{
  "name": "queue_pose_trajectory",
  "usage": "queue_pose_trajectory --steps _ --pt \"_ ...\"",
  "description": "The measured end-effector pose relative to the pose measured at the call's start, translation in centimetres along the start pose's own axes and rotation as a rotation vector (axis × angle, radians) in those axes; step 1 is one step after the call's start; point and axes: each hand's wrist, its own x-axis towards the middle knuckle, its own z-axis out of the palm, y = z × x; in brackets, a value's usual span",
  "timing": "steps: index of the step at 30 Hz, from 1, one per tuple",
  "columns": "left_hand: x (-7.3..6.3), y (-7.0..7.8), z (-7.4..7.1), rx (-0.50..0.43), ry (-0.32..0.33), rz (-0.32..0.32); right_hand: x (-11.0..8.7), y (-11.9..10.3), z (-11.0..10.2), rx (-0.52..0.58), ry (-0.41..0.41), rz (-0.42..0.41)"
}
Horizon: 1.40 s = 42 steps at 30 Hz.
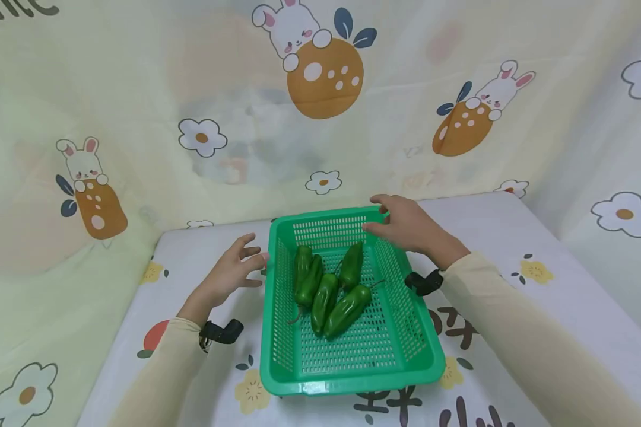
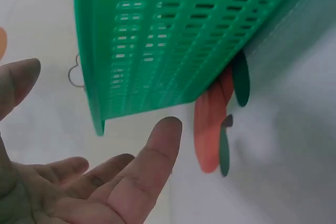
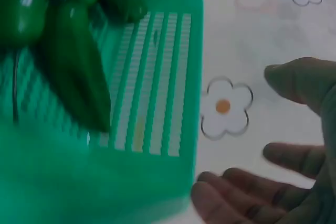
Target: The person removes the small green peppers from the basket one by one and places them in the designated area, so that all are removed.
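A green plastic basket (image 1: 352, 382) with slotted walls sits on the table. Several glossy green peppers (image 1: 348, 311) lie together in its left and middle part, some with thin stems showing. My left hand (image 1: 228, 274) is just outside the basket's left wall, thumb and fingers spread; in the left wrist view its fingertips (image 2: 169, 129) are close to the basket's corner, and contact is hard to tell. Over the far right corner hovers my right hand (image 1: 408, 226), its fingers parted. The right wrist view shows nothing between the right fingers (image 3: 231, 203), beside the basket's rim (image 3: 197, 77).
A white cloth printed with flowers and lettering covers the table (image 1: 491, 237). Behind it hangs a pale curtain (image 1: 395, 154) with rabbit and orange prints, reaching down to the table's far edge. A dark strap device (image 1: 424, 283) sits on the right wrist.
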Motion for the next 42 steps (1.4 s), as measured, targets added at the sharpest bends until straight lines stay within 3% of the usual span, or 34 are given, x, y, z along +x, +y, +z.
queue_pose_trajectory --steps 10,16,22,29,42 --pt "-0.4 -1.1 1.4 -0.043 -0.047 -0.03 2.8 -1.4 3.9 -0.054 -0.144 0.128" --pt "-0.7 -1.4 1.9 -0.062 -0.081 -0.032 3.6 -2.3 4.9 -0.032 -0.254 0.284" --pt "-0.7 -1.1 2.5 -0.068 -0.091 0.003 4.3 -2.4 5.5 -0.044 -0.309 0.393" --pt "-0.9 -1.4 3.2 -0.086 -0.059 0.018 5.3 -2.2 6.8 -0.076 -0.306 0.41" --pt "-1.1 -1.7 3.7 -0.167 -0.087 0.002 4.7 -2.3 8.3 -0.136 -0.261 0.366"
